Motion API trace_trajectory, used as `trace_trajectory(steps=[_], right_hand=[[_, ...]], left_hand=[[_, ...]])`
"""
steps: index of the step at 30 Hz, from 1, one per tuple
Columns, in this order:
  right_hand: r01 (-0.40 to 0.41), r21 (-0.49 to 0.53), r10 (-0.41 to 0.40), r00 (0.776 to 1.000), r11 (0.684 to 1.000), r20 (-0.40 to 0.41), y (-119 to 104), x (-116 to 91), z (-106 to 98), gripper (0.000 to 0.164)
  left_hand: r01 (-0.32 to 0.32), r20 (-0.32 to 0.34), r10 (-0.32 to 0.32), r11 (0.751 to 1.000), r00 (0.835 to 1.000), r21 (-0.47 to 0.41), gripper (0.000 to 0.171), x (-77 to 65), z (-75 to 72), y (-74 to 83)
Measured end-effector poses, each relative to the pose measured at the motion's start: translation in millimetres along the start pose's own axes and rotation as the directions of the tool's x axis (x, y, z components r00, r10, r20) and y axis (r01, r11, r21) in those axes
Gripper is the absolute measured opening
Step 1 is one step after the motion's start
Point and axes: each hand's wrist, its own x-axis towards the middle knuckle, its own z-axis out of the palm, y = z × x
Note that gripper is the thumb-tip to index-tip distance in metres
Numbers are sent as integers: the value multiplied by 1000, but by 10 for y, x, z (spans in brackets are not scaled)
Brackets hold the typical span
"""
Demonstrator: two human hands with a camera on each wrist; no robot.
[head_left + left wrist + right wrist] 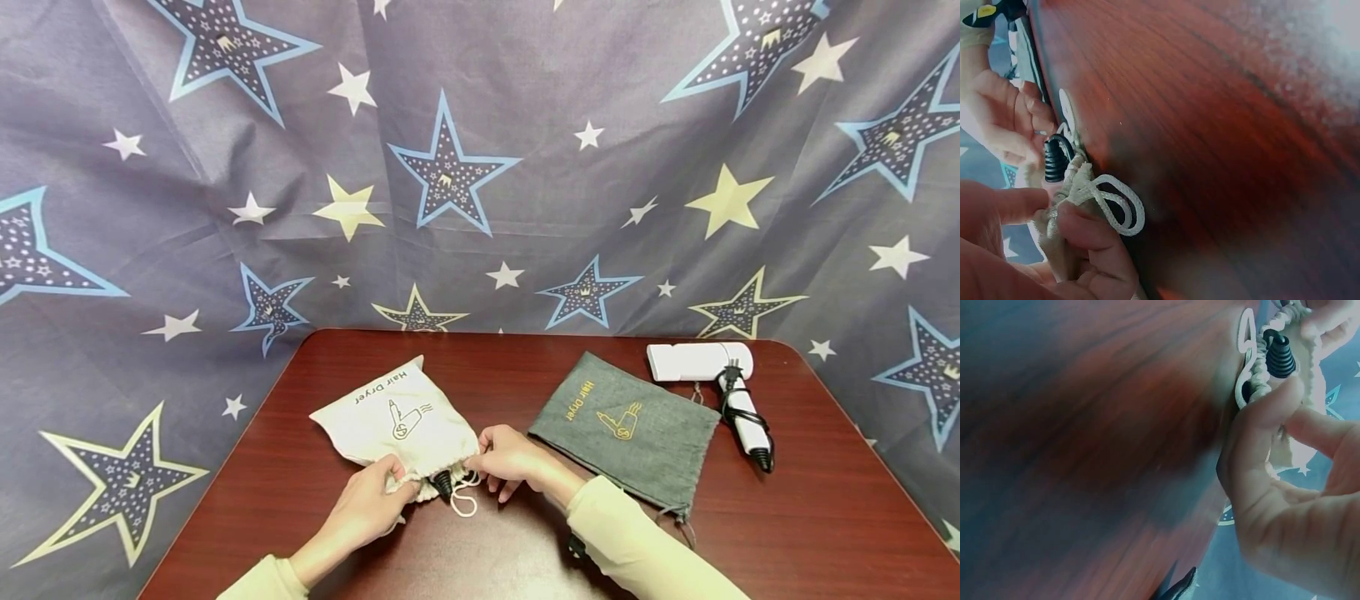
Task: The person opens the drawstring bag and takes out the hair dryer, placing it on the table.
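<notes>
A cream drawstring bag (408,408) printed "Hair Dryer" lies on the table with its mouth toward me. From the mouth sticks a black ribbed cord sleeve (442,484); whatever it belongs to is hidden inside the cloth. My left hand (372,502) pinches the left side of the bag's rim between thumb and fingers, beside a loop of white drawstring (1124,206). On the opposite side of the opening, my right hand (513,457) pinches the rim. Another drawstring loop (465,502) hangs out onto the table between the hands.
To the right lies a grey drawstring bag (637,442), also printed "Hair Dryer". Beyond it rests a white hair dryer (697,362) with its black cord wound round the handle. A star-patterned cloth (480,167) hangs behind the reddish-brown table (495,550).
</notes>
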Motion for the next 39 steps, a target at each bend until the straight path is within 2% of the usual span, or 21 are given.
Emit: trace_trajectory(steps=[3,5,6,8,12,15,18,22,24,28,34,39], right_hand=[[22,-37,-22,1000,999,-13,6,19,1,25],[31,-45,-32,999,999,-22,11,31,1,25],[34,-48,-36,999,998,-29,16,38,5,25],[36,-44,-38,998,998,-40,24,47,14,24],[22,-19,-23,998,1000,-57,22,51,32,23],[11,-2,-11,998,1000,-68,13,51,39,21],[3,-1,-3,996,1000,-85,12,50,36,18],[4,-17,-5,995,1000,-95,15,42,16,17],[9,-27,-11,996,1000,-91,24,39,4,17],[17,-67,-24,996,998,-91,43,49,-11,21],[66,-140,-83,990,988,-116,47,81,10,26],[80,-140,-100,985,987,-139,40,71,22,19]], left_hand=[[-93,-37,93,995,995,-17,34,55,95,-178],[-150,-58,150,989,987,0,33,76,135,-258],[-144,-53,144,990,988,-2,31,67,116,-221],[-166,-72,169,985,983,38,27,84,135,-247],[-79,-55,79,997,995,3,21,40,50,-72],[10,-35,-11,999,999,-31,18,-4,-24,68],[13,-42,-13,1000,999,14,15,-25,-48,96],[42,-30,-41,999,999,31,14,-47,-77,120],[95,1,-95,995,995,-5,14,-53,-93,152],[159,36,-158,987,987,-34,18,-39,-88,175],[133,13,-134,989,991,60,31,5,-83,152],[98,16,-100,991,995,93,22,2,-101,166]])
